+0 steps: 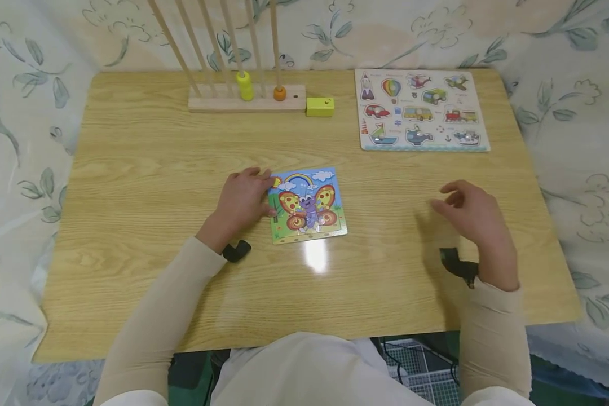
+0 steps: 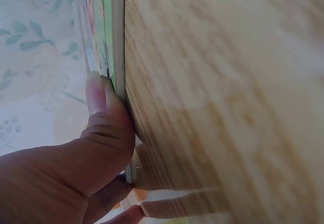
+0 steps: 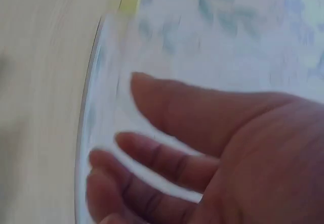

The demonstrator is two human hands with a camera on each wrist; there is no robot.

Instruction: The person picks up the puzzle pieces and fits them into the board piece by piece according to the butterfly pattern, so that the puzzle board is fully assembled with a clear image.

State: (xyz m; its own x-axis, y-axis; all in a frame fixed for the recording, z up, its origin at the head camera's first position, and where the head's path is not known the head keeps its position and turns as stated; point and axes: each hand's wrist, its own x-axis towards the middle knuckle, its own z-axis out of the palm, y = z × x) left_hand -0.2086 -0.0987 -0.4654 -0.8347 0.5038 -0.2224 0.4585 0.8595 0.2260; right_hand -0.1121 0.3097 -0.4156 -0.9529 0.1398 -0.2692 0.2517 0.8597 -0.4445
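Note:
A square butterfly picture puzzle (image 1: 308,206) lies flat near the middle of the table, its picture whole. At its left edge rests my left hand (image 1: 241,200), thumb on the edge and fingertips by the upper left corner. The left wrist view shows the thumb (image 2: 104,113) against the puzzle's side (image 2: 117,37), with other fingers partly hidden behind it. My right hand (image 1: 469,211) is raised over the right part of the table, away from the puzzle. Its fingers (image 3: 152,155) are loosely bent with nothing between them or the thumb.
Along the back stands a wooden rack of tall rods (image 1: 248,104) with yellow-green and orange beads. A yellow-green block (image 1: 320,107) touches its right end. At the back right lies a vehicle picture board (image 1: 421,110). Flowered cloth (image 1: 553,113) hangs around the table (image 1: 147,169).

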